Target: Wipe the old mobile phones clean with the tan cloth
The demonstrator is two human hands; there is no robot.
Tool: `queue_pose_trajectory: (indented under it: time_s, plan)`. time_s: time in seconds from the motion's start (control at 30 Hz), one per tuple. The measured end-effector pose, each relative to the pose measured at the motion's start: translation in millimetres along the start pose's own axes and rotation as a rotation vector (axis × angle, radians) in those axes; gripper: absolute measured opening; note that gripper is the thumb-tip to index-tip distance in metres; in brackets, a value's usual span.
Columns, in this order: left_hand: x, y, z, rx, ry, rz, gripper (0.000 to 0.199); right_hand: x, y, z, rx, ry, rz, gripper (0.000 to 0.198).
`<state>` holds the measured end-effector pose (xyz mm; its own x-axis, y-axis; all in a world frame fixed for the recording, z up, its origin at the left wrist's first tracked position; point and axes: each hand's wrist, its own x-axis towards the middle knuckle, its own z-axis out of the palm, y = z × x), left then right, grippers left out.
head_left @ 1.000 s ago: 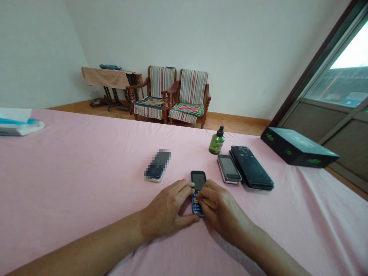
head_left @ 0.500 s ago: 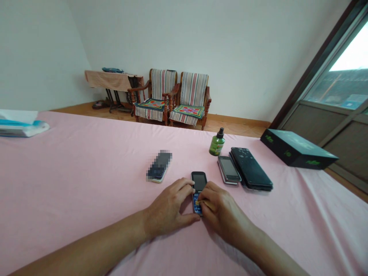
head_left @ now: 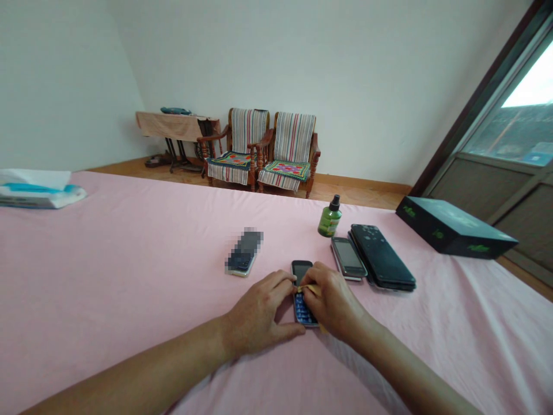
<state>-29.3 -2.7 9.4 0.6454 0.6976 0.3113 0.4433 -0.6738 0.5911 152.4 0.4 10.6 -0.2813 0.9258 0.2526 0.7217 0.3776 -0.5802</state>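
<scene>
- Your keypad phone [head_left: 303, 311] lies face up, and it is the landmark for everything here.
- The step in hand appears to be rubbing its face with a small yellow cloth [head_left: 314, 289], at the border between keys and screen.
- Your right hand [head_left: 333, 300] is closed, pinching that cloth over the phone; part of the cloth pokes out below the hand.
- Your left hand [head_left: 262, 311] is loosely open, fingertips at the phone's left edge, thumb by its lower end, seemingly bracing it.
- Any further stroke would call for light pressure from your right fingertips and a steady left hand, as a bare edge could slip on fabric.
- Under the phone spreads a pink sheet [head_left: 151, 248], with soft creases nearer you.
- Left of the phone and farther off lies a partly pixelated phone [head_left: 245, 259]; far left, a white-and-blue packet [head_left: 43, 199].
- Right of it sit a grey-screened phone [head_left: 349, 256] and a dark stack [head_left: 382, 259], then a black box [head_left: 436, 230]; beyond it stands a green bottle [head_left: 329, 222].
- Well beyond it, two wooden chairs [head_left: 294, 138] and a draped table [head_left: 170, 124] stand by a pale wall [head_left: 367, 86].
</scene>
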Motion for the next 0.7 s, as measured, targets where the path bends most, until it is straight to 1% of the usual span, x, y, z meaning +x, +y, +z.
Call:
queue_pose_trajectory:
  time_s: [0.1,0.2,0.27,0.33,0.47,0.6,0.63,0.7]
  plan:
    - [-0.3,-0.3,0.9,-0.02,0.016,-0.04,0.06,-3.3,2.5,3.4,0.018,0.043,-0.042,0.018]
    - [-1.3,-2.0,2.9,-0.058,0.057,-0.053,0.081,-6.2,4.1,6.9,0.087,0.081,-0.086,0.017]
    - [-2.0,-3.6,4.3,-0.072,0.078,-0.051,0.094,-6.1,4.0,7.8,0.115,0.08,-0.092,0.017]
    - [-2.7,-5.2,5.5,-0.076,0.086,-0.045,0.099,-5.2,2.3,6.5,0.116,0.044,-0.099,0.018]
    - [-3.4,-7.2,6.2,-0.068,0.08,-0.026,0.097,-6.4,-5.1,-1.2,0.112,-0.076,-0.153,0.023]
    - [-2.5,-6.5,4.5,-0.048,0.057,-0.032,0.092,-13.6,-10.0,-7.0,0.127,-0.13,-0.174,0.025]
    - [-2.0,-5.8,3.8,-0.043,0.045,-0.037,0.087,-16.0,-10.2,-7.2,0.119,-0.14,-0.173,0.025]
    - [-0.9,-4.3,2.2,-0.035,0.017,-0.031,0.07,-21.2,-9.9,-6.4,0.096,-0.154,-0.165,0.025]
